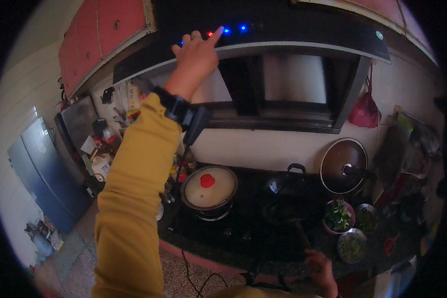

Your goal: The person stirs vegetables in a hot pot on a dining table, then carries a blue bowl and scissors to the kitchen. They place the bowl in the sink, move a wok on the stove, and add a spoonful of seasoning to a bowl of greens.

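My left hand (197, 53) is raised to the dark range hood (303, 25), its index finger stretched out to a small lit blue button. The other fingers are spread, and nothing is held. Low on the right, my right hand (320, 268) closes round the end of a brown wooden handle (302, 235). This handle reaches toward a dark wok (283, 191) on the stove; its far end is lost in shadow, so I cannot tell what tool it belongs to. Left of the wok stands a pot with a glass lid (198, 191) and a red knob.
Right of the wok are a bowl of leafy greens (338, 218), two bowls of chopped greens (351, 246) and red scissors (390, 245). A large lid (343, 164) leans on the wall. Jars and bottles crowd the left counter, and a fridge (49, 174) stands beyond.
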A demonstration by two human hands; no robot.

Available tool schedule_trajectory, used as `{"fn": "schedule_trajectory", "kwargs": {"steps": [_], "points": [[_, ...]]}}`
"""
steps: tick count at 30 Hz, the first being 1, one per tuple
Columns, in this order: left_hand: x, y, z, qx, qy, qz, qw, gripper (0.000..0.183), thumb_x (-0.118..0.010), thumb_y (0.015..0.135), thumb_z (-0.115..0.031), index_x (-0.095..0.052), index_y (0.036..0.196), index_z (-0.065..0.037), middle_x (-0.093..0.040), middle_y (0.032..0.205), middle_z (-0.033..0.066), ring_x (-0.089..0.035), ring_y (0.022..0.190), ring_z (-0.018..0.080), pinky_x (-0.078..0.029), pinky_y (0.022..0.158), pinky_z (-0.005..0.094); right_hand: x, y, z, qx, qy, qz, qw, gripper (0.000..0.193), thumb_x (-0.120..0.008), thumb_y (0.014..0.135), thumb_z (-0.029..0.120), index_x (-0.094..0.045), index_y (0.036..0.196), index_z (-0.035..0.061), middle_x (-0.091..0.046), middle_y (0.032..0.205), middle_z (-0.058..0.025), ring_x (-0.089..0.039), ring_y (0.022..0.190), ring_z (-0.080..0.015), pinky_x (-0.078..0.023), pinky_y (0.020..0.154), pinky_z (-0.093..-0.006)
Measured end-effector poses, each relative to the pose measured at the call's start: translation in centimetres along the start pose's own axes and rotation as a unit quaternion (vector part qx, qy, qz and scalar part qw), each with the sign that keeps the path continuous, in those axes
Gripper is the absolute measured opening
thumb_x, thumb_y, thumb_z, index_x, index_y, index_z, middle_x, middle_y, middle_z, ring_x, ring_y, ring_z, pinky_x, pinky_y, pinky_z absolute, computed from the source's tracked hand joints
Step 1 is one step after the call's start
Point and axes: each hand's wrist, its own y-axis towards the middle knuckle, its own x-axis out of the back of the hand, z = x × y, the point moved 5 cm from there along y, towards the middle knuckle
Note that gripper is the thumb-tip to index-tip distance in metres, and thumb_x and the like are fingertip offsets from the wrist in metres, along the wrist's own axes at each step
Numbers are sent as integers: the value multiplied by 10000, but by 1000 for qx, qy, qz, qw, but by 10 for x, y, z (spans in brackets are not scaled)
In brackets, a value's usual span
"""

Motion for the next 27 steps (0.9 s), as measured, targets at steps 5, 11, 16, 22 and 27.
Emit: {"fn": "schedule_trajectory", "kwargs": {"steps": [5, 11, 16, 22, 27], "points": [[8, -10, 4, 34, -63, 31, 997, 659, -508, 778, -89, -271, 1335, -350, -412, 1222, 192, -386, 1128, 335, -285, 882, 542, 0, 0, 7, 14, -27, -11, 999, 203, -538, 612, -113, -577, 735, 43, -600, 1028, -108, -420, 511, -76, -318, 455, -215], [8, -12, -2, 3, -56, -4, 998, 680, -529, 768, -96, -261, 1338, -354, -424, 1213, 195, -392, 1123, 336, -301, 862, 537, -5, -3, 11, 52, -28, -24, 998, 207, -545, 618, -114, -577, 747, 46, -594, 1033, -114, -445, 527, -92, -330, 466, -216], [3, -5, -7, 12, -38, -34, 999, 773, -524, 725, -69, -206, 1331, -428, -451, 1131, 187, -441, 1038, 336, -345, 811, 510, -3, -9, -6, 17, -4, -8, 1000, 215, -553, 627, -107, -581, 770, 51, -586, 1044, -109, -508, 597, -100, -327, 468, -208], [20, -17, -9, 30, -25, -52, 998, 746, -513, 737, -100, -205, 1328, -435, -467, 1097, 179, -440, 1040, 352, -354, 817, 531, -9, -5, -37, -96, 229, 18, 969, 233, -565, 679, -33, -598, 883, 73, -571, 1078, -109, -527, 737, -130, -390, 581, -227], [3, -140, -52, -115, -129, 115, 978, 711, -511, 738, -139, -217, 1348, -356, -471, 1073, 184, -439, 1005, 359, -362, 799, 515, -4, 13, -31, -18, 41, 34, 998, 266, -526, 762, 22, -578, 1016, 85, -473, 1204, -153, -547, 926, -244, -459, 738, -305]]}}
